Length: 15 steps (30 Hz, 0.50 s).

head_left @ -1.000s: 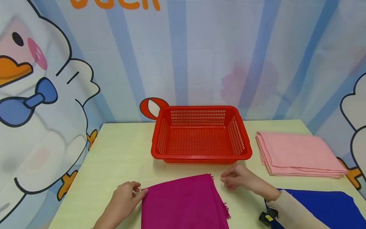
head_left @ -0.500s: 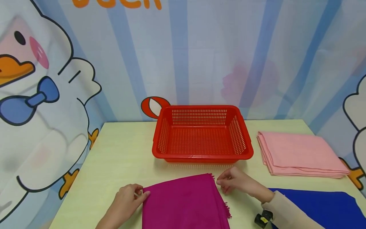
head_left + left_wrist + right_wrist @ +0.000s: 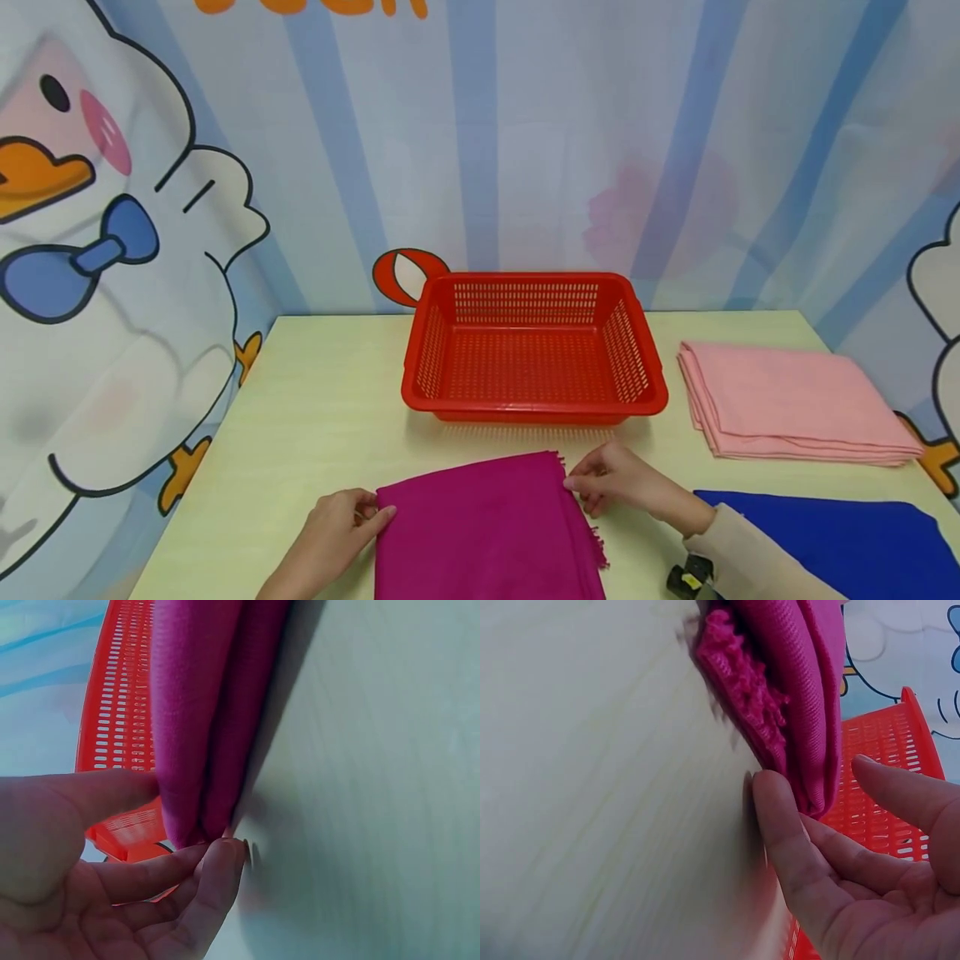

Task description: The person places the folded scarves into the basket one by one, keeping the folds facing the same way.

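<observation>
Folded magenta cloth lies flat on pale yellow tabletop, betw. both hands; near edge out of frame. L hand pinches far-L corner, thumb on top, fingertips at underside. R hand at far-R corner: forefinger seems to touch folds, thumb stands off cloth, so no pinch there. To do it well, IMO: slide R fingertips under all layers nr frayed edge, then bring thumb down; match L grip, keep tension even, else folds could slip apart. Loose threads prob. snag or pull out w/ a thin hold. Surroundings: red plastic basket, no cloth in it, just beyond magenta cloth, apart; its rim stands up, wd block a low forward push. Folded pink cloth R of basket. Blue cloth nearer, partly hidden by R sleeve; cuff could drag it.
</observation>
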### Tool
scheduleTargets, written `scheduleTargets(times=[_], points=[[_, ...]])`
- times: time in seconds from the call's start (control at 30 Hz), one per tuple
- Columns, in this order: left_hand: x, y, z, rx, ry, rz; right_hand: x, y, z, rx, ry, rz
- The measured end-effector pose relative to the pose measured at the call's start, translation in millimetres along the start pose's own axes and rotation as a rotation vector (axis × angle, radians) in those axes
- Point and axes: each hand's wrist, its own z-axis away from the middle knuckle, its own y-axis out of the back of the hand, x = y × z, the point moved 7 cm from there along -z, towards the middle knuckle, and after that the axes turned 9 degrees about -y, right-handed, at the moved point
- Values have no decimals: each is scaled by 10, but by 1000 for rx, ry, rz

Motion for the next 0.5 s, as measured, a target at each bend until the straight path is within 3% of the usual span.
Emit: scheduleTargets(times=[0.27,0.5], points=[[-20,-44,56,-9,5,84,-6,-17,-6,-11,-8,24],[-40,-70,91,-21,23,91,-23,-45,-9,-32,-3,17]])
